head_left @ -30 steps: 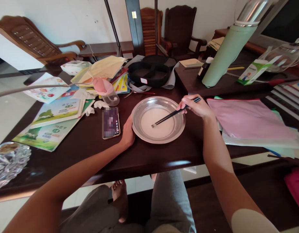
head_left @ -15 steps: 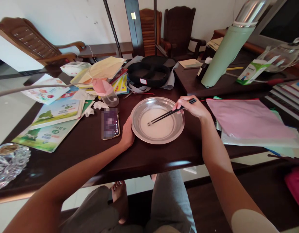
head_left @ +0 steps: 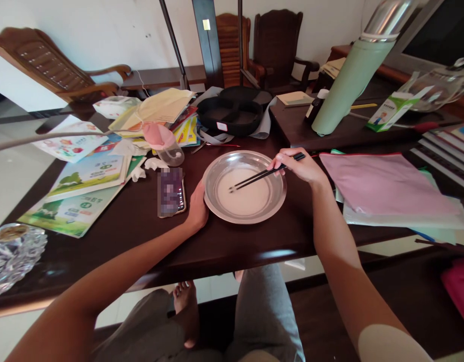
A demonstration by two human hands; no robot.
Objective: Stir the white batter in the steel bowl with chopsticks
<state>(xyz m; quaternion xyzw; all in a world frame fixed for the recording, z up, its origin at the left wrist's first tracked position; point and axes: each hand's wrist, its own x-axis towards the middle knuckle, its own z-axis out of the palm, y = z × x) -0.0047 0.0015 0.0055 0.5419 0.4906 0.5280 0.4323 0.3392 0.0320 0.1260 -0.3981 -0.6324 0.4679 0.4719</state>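
Right fingers (head_left: 280, 157) around slanting chopsticks (head_left: 262, 175)

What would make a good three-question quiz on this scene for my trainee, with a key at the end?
1. True or false: the left hand touches the round, silver metal bowl.
2. Which of these lies nearest the left hand?
A) tall, pale-green cylindrical flask
B) rectangular smartphone with a pixelated screen
C) flat pink pouch
3. How many slim black chopsticks does the right hand hold?

Key: 1. True. 2. B. 3. Two.
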